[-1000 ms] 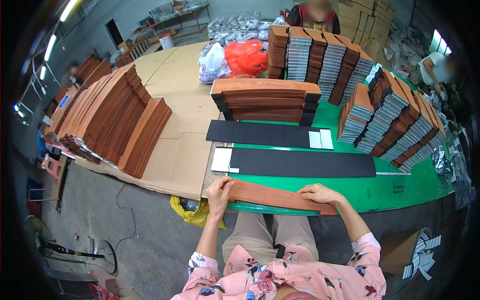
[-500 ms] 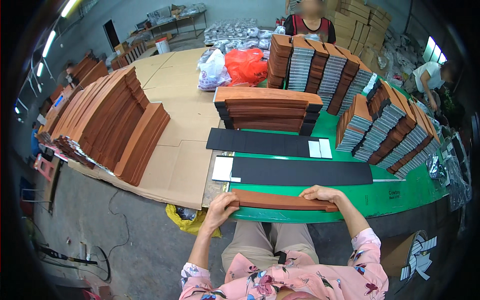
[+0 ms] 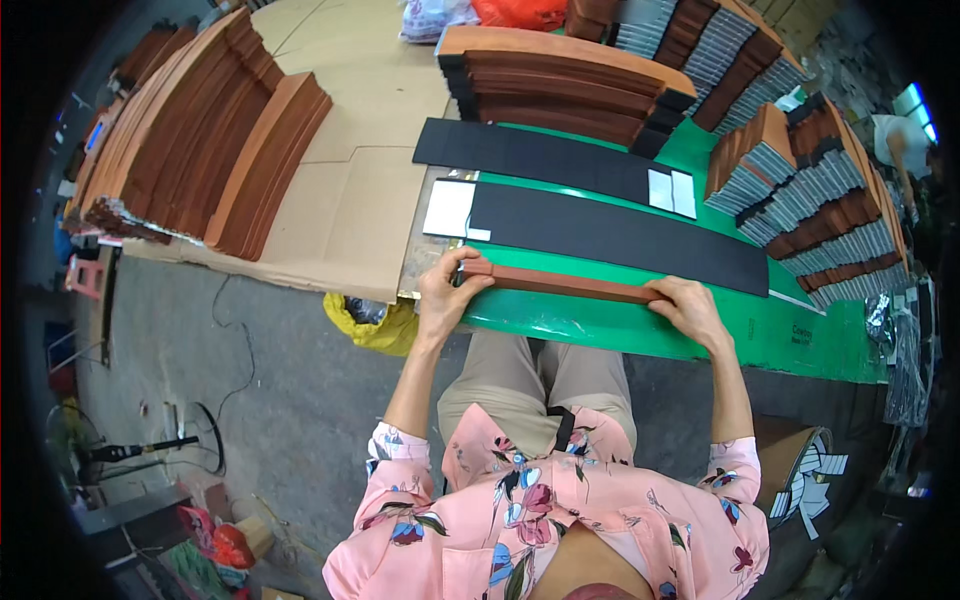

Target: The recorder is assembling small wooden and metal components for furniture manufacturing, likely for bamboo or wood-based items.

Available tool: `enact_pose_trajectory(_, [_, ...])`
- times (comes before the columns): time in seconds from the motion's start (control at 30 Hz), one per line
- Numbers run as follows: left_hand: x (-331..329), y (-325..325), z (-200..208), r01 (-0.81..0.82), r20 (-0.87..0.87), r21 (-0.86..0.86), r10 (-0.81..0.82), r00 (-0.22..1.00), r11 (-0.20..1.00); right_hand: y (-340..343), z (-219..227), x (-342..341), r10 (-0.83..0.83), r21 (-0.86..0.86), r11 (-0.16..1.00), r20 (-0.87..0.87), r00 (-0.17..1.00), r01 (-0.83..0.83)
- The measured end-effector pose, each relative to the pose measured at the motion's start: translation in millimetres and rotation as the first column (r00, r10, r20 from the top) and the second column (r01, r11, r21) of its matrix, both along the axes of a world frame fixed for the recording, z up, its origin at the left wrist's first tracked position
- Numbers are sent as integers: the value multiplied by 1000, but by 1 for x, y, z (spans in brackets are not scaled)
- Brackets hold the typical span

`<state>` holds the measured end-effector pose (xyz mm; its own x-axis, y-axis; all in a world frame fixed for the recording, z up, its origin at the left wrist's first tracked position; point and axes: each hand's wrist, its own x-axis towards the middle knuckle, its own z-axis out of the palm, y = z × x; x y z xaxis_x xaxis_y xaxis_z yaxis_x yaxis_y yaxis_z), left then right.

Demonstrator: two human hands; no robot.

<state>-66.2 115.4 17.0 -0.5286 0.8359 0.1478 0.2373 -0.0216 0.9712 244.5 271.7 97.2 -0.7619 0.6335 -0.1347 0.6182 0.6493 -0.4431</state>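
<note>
A long reddish-brown wooden strip [image 3: 570, 283] is held crosswise over the near edge of the green tabletop, its narrow side turned up. My left hand [image 3: 447, 290] closes on its left end, fingers behind and thumb in front. At the right end, my right hand [image 3: 690, 308] pinches it between thumb and fingers. Just beyond lies a long black strip [image 3: 620, 233] with a white sheet [image 3: 449, 208] at its left end. Behind that is a second black strip [image 3: 535, 155], with white pieces [image 3: 671, 192] near its right end.
Curved brown wooden pieces [image 3: 185, 130] are piled on the cardboard [image 3: 375, 190] at left. More stacked pieces [image 3: 560, 95] stand behind the black strips, and striped stacks [image 3: 810, 205] fill the right. A yellow bag [image 3: 370, 325] hangs below the table edge; a box with white strips [image 3: 800, 475] stands lower right.
The wooden strip has been turned from its broad face onto its narrow side. My right hand has shifted to its right end. The view has tilted down toward me.
</note>
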Motion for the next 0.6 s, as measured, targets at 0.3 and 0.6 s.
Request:
enact_pose_trajectory(0.3, [-4,-11,-3,89,203,181,-126,971,980,11,5,-7,99,41,995,-219,971,-92])
enact_pose_trajectory(0.6, [-32,8,-3,-54,-728,-42,7,686,998,16,-26,-185,382,111,923,-173,908,-368])
